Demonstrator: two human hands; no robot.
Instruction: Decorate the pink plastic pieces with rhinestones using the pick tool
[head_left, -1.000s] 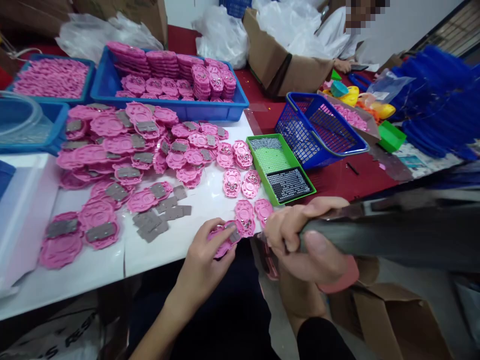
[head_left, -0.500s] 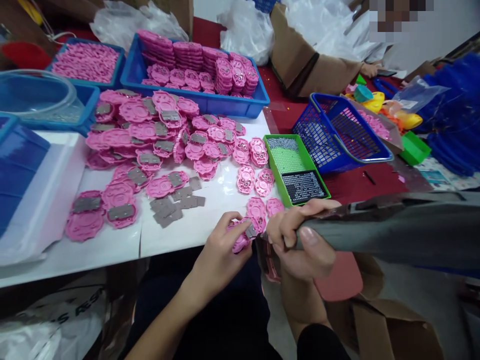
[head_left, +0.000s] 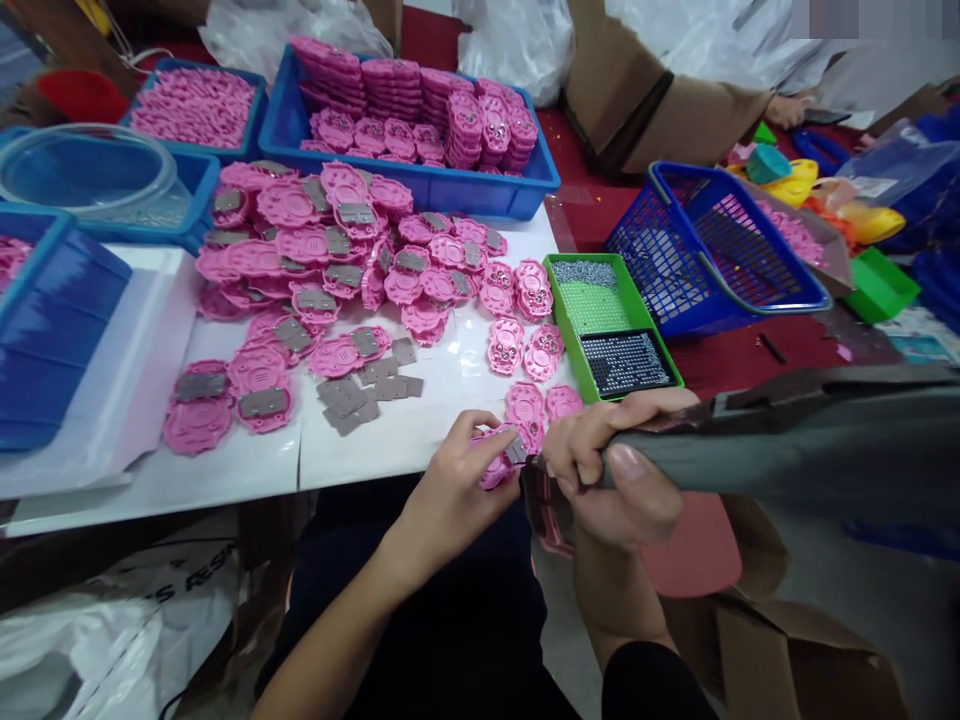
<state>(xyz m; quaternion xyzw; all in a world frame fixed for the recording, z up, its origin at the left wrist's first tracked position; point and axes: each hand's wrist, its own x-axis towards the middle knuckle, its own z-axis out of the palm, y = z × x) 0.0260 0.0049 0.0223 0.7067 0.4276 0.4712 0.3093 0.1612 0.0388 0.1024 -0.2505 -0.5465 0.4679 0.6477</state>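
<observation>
My left hand (head_left: 459,487) is closed around a pink plastic casing (head_left: 496,470) with a grey metal plate on it, held just off the table's front edge. In my right hand (head_left: 616,465) is a long grey electric screwdriver (head_left: 750,450), lying almost level. Its thin tip meets the casing near the metal plate; whether a screw sits there is too small to see. Just beyond my hands lie more pink casings (head_left: 523,403). Loose grey metal plates (head_left: 345,397) are on the white table left of them.
A green tray (head_left: 616,310) holds small screws and a black screw plate (head_left: 626,362). Behind are a heap of pink casings (head_left: 300,245), a blue bin (head_left: 420,185) with stacked casings and a blue basket (head_left: 697,300). Another person's hand (head_left: 787,110) shows at the back right.
The view has shifted, so the table and its contents sit a little more to the right and higher. My hands keep the same hold on the casing and the screwdriver.
</observation>
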